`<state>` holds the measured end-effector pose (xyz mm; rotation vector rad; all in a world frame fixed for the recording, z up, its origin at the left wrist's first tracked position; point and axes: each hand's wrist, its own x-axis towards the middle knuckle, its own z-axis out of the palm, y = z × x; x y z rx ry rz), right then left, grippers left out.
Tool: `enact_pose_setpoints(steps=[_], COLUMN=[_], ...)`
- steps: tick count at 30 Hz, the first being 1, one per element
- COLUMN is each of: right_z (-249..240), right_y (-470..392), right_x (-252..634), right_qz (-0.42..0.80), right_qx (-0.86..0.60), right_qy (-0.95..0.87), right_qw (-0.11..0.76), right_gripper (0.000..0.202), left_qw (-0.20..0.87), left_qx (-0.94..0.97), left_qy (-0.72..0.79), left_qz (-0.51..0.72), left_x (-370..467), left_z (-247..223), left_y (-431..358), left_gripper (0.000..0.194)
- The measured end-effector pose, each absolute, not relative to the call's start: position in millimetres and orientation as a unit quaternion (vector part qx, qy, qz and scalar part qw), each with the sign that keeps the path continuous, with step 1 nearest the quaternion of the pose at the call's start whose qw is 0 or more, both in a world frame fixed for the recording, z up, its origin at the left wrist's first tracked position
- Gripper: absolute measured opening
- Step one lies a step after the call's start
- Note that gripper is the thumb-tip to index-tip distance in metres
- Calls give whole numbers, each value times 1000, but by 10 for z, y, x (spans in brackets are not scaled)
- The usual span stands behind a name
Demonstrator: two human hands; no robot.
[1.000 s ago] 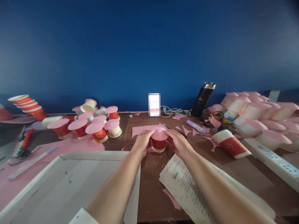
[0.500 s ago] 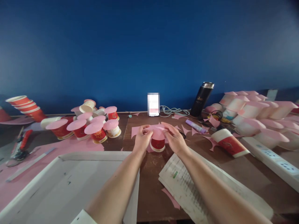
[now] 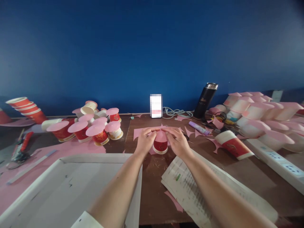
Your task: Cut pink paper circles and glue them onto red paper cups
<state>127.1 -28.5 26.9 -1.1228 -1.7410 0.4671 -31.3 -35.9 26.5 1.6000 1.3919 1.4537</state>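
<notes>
In the middle of the table a red paper cup [image 3: 161, 147] stands upside down, its white rim at the bottom. A pink paper disc [image 3: 161, 136] covers its upturned base. My left hand [image 3: 146, 141] pinches the left edge of that disc between thumb and fingers. On the opposite edge my right hand [image 3: 177, 141] does the same, and the fingertips of both hands nearly meet at the far side. Beneath the cup lies a piece of pink paper [image 3: 137, 133]. My fingers partly hide the disc's rim.
Several cups with pink discs [image 3: 79, 127] stand left; more pink-topped cups [image 3: 276, 136] are heaped right. A white box lid [image 3: 92, 160] lies at front left, and a folded newspaper [image 3: 180, 179] under my right forearm. A black flask [image 3: 204, 102], tipped cup [image 3: 234, 145] and power strip [image 3: 277, 161] are right.
My fingers have moved inward over the far side of the disc, so both hands are closer together. The disc's edges now bend down closer to the cup, which stays in place.
</notes>
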Motion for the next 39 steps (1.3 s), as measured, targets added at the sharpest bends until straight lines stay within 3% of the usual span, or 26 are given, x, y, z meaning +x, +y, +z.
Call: enact_pose_setpoints(steps=[9,22,39], right_z=[271,424,403], right_y=[-294,-419,-438], right_x=[1310,1321,1310], right_qz=[57,-42,-35], right_qx=[-444,-476,-471], right_qy=[-763,-796,-797], right_qw=[466,371,377], right_gripper=[27,26,28], left_qw=[260,229,194], left_qx=[614,628,639], left_qy=[521,530,526], left_qz=[533,522,527], left_x=[-299,-312,-284], left_z=[326,306,317], left_y=[-392,-391,-441], left_gripper=[31,28,25])
